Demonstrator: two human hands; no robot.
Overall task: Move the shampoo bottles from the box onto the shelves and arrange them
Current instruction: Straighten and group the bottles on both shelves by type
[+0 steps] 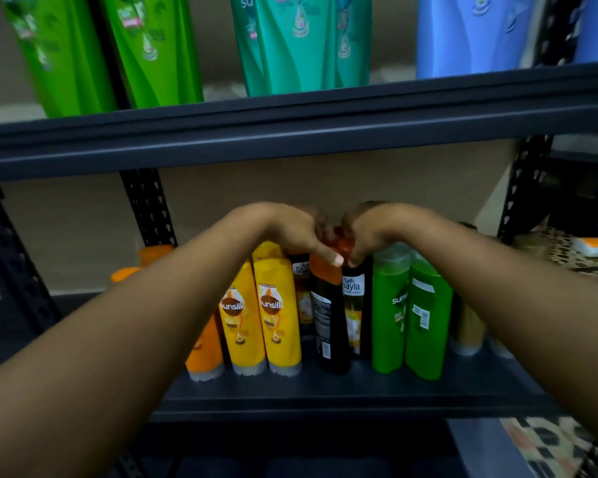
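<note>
Dark bottle with the orange cap [328,305] standing upright on the lower shelf [325,391], front row, wedged between the yellow Sunsilk pair [259,315] and the green bottles [411,312]. Back label facing out, so probably getting turned or nudged into line. Just behind it, a second black bottle [356,305] reading "Safi Shayla".

Left hand [290,229] curled over the cap from the left, thumb pressed on the cap's front. Right hand [363,229] curled in from the other side, fingers bunched at the same cap; can't tell for sure whether it's gripping this cap or the neighbour's.

Looks like rigid plastic, glossy, likely full so a bit weighty and top-wobbly if pushed only at the cap. Safer lower down on the waist, but hardly any gap on either side for fingers.

Decent headroom under the upper shelf rail [290,139]. Free strip of shelf in front of the row, so pulling forward beats going sideways. Orange bottles [201,353] further left, more stock above.
</note>
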